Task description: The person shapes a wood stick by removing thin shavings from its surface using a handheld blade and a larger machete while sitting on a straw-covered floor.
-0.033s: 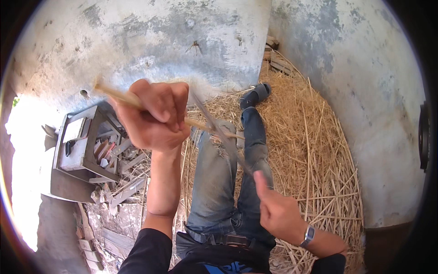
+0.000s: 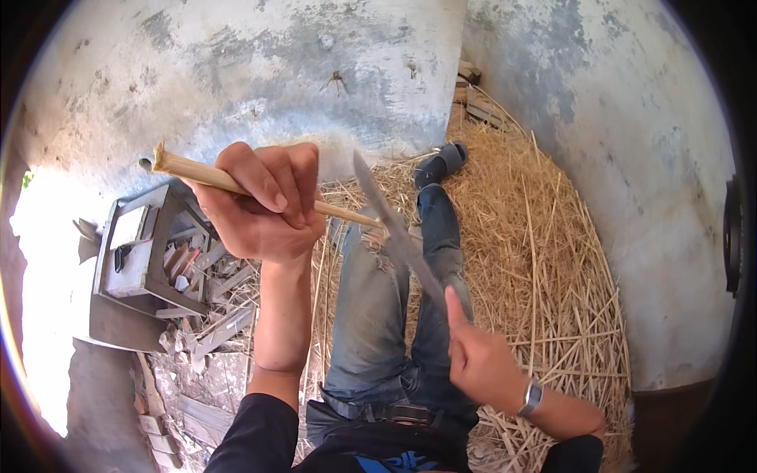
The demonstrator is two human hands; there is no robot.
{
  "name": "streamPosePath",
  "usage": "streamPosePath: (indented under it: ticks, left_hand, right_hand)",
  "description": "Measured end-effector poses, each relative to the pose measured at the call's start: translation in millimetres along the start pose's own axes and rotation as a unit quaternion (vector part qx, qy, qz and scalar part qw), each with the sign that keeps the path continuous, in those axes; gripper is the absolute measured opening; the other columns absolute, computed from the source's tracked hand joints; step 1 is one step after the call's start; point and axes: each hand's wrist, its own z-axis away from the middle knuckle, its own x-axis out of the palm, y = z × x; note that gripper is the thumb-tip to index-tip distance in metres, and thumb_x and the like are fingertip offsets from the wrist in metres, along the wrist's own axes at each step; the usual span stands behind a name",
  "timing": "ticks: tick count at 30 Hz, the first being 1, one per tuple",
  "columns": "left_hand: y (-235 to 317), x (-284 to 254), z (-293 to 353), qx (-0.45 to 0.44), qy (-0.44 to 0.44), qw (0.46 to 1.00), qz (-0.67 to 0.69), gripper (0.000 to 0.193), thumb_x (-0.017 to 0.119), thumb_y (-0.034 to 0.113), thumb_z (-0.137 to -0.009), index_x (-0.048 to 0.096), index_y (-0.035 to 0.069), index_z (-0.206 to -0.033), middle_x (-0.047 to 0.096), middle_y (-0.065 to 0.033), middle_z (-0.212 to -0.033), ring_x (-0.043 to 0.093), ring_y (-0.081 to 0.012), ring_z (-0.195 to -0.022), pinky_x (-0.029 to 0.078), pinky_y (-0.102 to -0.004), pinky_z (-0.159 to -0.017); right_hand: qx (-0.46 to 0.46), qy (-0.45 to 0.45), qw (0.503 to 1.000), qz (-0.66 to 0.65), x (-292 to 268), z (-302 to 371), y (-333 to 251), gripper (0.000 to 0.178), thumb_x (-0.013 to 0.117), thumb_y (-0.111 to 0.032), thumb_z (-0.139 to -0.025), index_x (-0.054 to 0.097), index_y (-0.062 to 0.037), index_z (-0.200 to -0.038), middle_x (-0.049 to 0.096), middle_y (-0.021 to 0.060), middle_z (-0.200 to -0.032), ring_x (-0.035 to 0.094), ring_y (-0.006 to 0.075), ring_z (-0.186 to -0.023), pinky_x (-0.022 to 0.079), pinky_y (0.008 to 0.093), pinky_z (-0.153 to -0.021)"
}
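Raised at the left of centre, my left hand (image 2: 264,206) is closed around a pale wooden stick (image 2: 195,170). The stick's thicker, frayed end points up and left; its thinner end runs right, over my legs. My right hand (image 2: 490,364), lower and to the right, grips a knife (image 2: 408,254) with the index finger stretched along the blade's back. The long grey blade slants up and left and crosses the thin part of the stick. Whether blade and stick touch, I cannot tell. The knife's handle is hidden in my fist.
My legs in worn jeans (image 2: 363,315) stretch ahead. Straw and thin pale sticks (image 2: 568,315) cover the floor at right. A tipped wooden cabinet (image 2: 130,268) stands left among wood scraps (image 2: 225,331). Stained walls (image 2: 260,71) rise ahead and right.
My left hand and the stick have shifted slightly left. The knife blade has moved a little to the right and down relative to before. Both grips are unchanged.
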Motion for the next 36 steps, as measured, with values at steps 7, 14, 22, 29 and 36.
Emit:
streamPosePath:
  ticks: [7, 14, 22, 29, 36]
  left_hand:
    - [-0.8, 15.5, 2.5, 0.024, 0.094, 0.994, -0.058, 0.061, 0.025, 0.053, -0.109, 0.042, 0.014, -0.065, 0.032, 0.0033, -0.044, 0.022, -0.0082, -0.031, 0.020, -0.0235, -0.035]
    - [-3.3, 16.2, 5.0, 0.007, 0.028, 0.999, -0.024, 0.062, 0.028, 0.055, -0.108, 0.040, 0.015, -0.063, 0.032, 0.0038, -0.044, 0.020, -0.0081, -0.030, 0.019, -0.0244, -0.035]
    - [-5.2, 1.6, 4.3, 0.014, -0.089, 0.995, 0.047, 0.036, 0.036, 0.019, -0.108, 0.042, 0.011, -0.073, 0.032, 0.0032, -0.051, 0.020, -0.0099, -0.033, 0.019, -0.0270, -0.039]
    - [1.4, 24.9, 1.6, 0.004, 0.017, 0.999, -0.029, 0.047, 0.028, 0.035, -0.111, 0.039, 0.012, -0.071, 0.028, 0.0029, -0.049, 0.016, -0.0105, -0.034, 0.017, -0.0254, -0.037]
    - [1.1, 13.5, 6.4, 0.000, 0.032, 0.999, -0.015, 0.053, 0.025, 0.037, -0.110, 0.038, 0.015, -0.063, 0.024, 0.0025, -0.040, 0.013, -0.0099, -0.034, 0.013, -0.0267, -0.039]
  right_hand:
    - [-0.085, 0.096, 0.989, 0.070, 1.0, 7.0, 2.5, 0.068, 0.056, 0.004, -0.088, 0.039, -0.0039, -0.154, 0.059, 0.0105, -0.063, 0.058, 0.0262, -0.051, 0.046, 0.0366, -0.050]
    - [-0.010, 0.157, 0.987, -0.032, -1.1, 16.8, 5.7, 0.072, 0.061, 0.004, -0.082, 0.044, -0.0040, -0.151, 0.063, 0.0122, -0.071, 0.060, 0.0277, -0.056, 0.047, 0.0389, -0.051]
    - [0.012, 0.145, 0.989, -0.010, -25.8, 17.5, -4.0, 0.069, 0.059, 0.002, -0.086, 0.042, -0.0054, -0.153, 0.061, 0.0104, -0.067, 0.058, 0.0283, -0.051, 0.047, 0.0402, -0.050]
    - [-0.005, -0.011, 0.978, 0.207, 12.1, 31.6, 15.2, 0.075, 0.061, 0.000, -0.085, 0.038, -0.0095, -0.156, 0.055, 0.0088, -0.065, 0.053, 0.0275, -0.048, 0.048, 0.0410, -0.049]
    - [-0.092, 0.283, 0.955, -0.014, 8.0, 6.6, -6.5, 0.073, 0.061, 0.011, -0.079, 0.039, 0.0085, -0.149, 0.060, 0.0116, -0.066, 0.060, 0.0280, -0.054, 0.048, 0.0350, -0.049]
